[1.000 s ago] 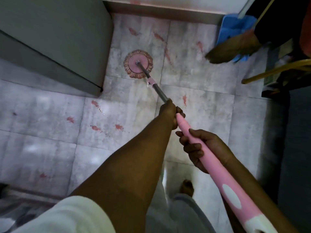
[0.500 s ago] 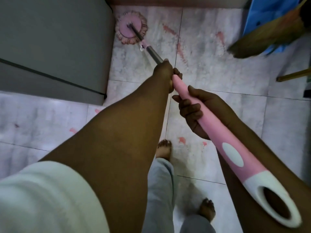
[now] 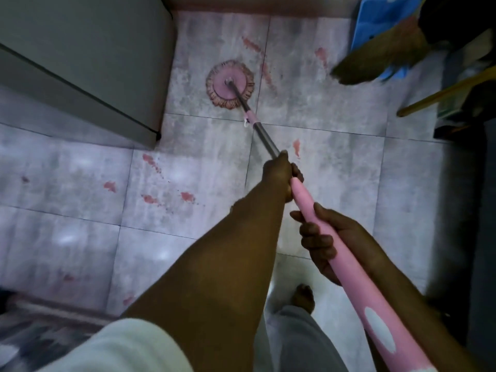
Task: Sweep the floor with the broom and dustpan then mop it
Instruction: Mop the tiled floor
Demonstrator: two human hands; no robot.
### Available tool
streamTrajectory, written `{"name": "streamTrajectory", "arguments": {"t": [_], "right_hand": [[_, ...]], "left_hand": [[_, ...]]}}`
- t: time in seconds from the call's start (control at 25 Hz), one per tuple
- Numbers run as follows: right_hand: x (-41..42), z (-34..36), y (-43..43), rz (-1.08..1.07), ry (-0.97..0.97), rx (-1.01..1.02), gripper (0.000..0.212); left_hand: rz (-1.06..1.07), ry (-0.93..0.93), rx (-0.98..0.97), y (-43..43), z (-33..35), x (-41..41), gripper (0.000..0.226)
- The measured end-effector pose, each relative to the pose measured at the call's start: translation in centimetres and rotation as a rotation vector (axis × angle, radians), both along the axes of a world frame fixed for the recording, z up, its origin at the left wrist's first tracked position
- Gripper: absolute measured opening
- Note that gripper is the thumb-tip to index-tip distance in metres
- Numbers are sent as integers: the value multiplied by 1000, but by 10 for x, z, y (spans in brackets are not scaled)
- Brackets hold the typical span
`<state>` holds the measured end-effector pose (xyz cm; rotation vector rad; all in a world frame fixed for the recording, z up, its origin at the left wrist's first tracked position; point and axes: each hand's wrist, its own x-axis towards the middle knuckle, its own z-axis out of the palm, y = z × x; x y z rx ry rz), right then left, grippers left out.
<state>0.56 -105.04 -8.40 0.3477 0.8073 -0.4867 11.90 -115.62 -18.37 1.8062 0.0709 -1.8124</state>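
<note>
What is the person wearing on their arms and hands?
The left hand and right hand are bare: no gloves, rings or watch visible. The left arm is bare below a short, whitish sleeve; no sleeve shows on the right forearm.

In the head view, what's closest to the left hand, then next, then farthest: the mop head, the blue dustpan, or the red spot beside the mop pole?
1. Red spot, just up and right of the left hand.
2. Mop head, ahead and a bit left.
3. Blue dustpan, far off at the top right.
</note>
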Motion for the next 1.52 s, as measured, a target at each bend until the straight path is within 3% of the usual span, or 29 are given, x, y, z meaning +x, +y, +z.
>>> {"name": "streamTrajectory", "arguments": {"t": [0.16,0.36,0.52,0.76,0.96,1.24,1.52], "right_hand": [[-34,25,66,-71,-86,78,61],[-25,24,45,-115,-75,57,66],[6,3,-22,-138,17,28,37],[53,-34,-154,-170,-20,-32,33],[74,-50,-200,-167,-25,-57,32],[65,-34,-147,-104,-3,-39,32],[18,-3,4,20,-6,-4,33]], "left_hand": [[-79,-21,68,68,12,-38,33],[-138,-66,83,42,13,-34,34],[-212,-142,40,-33,-3,-8,32],[-308,-215,-9,-175,-22,30,36],[-245,-191,-36,-221,-30,47,35],[-219,-207,-29,-163,-22,42,34],[-203,-185,57,1,6,11,36]]}}
